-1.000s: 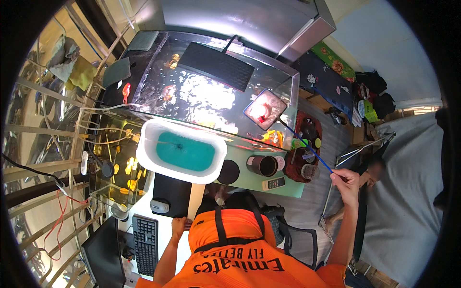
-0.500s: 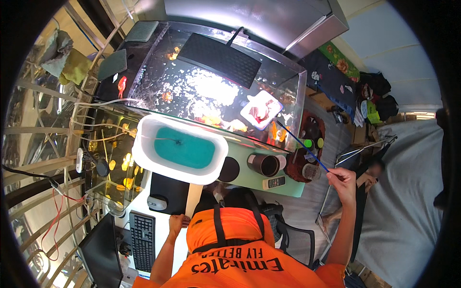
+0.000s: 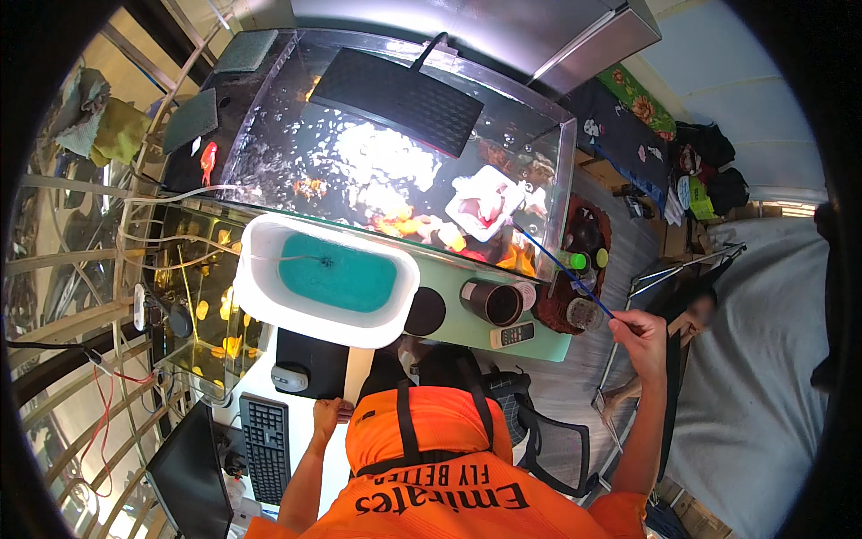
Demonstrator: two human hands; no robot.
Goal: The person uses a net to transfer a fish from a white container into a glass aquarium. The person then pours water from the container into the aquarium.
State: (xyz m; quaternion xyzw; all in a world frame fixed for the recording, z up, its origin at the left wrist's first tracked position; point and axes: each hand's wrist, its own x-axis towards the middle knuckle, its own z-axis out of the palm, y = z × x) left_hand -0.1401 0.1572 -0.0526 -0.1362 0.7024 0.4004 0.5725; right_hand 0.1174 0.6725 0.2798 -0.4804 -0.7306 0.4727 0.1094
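My right hand pinches the end of the long blue handle of a fish net. Its white net sits in the right part of the glass fish tank, with something red and white inside. Orange and pale fish swim beside it. My left hand is closed low at my waist, by the lower end of a tan board; what it grips, if anything, is hidden. A white tub of blue-green water stands between me and the tank, a thin tube running into it.
A black cover lies across the tank. Right of the tub are a dark cup and a remote. A mouse, keyboard and monitor are at left. Another person is on the right, beside grey fabric.
The net has turned and tilted in the water, and its white mesh shows more. My right hand keeps its pinch. The whole view has shifted slightly.
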